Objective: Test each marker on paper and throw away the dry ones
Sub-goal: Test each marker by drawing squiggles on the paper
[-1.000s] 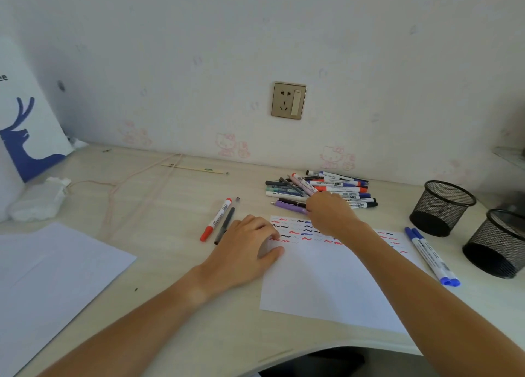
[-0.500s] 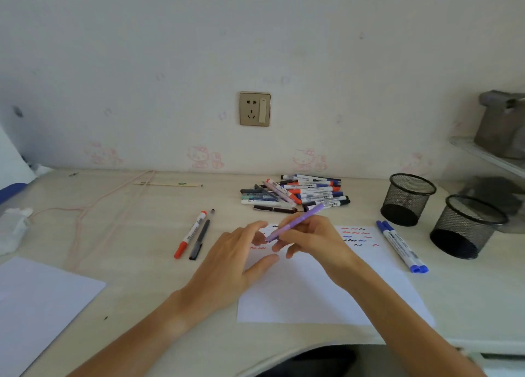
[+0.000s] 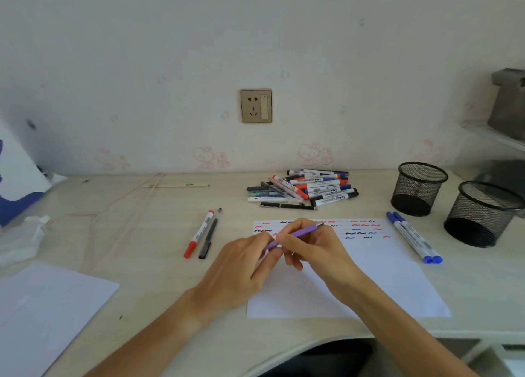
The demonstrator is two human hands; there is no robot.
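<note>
A purple marker [image 3: 301,231] is held over the white test paper [image 3: 377,277], which carries several red, black and blue squiggles along its top. My right hand [image 3: 315,249] grips the marker's barrel, and my left hand [image 3: 244,266] pinches its near end. A pile of several markers [image 3: 305,189] lies behind the paper near the wall. Left of the paper lie a red marker [image 3: 199,233] and a black pen [image 3: 208,239]. Two blue markers [image 3: 413,237] rest side by side at the paper's right edge.
Two black mesh cups [image 3: 419,189] [image 3: 483,214] stand at the right. Another white sheet [image 3: 42,314] lies at the front left, a crumpled white tissue [image 3: 20,240] behind it. A thin cord [image 3: 113,203] and a wooden stick [image 3: 176,185] lie near the wall.
My right hand took the purple marker from the pile and brought it over the paper. My left hand lifted off the paper and now pinches the marker's near end.
</note>
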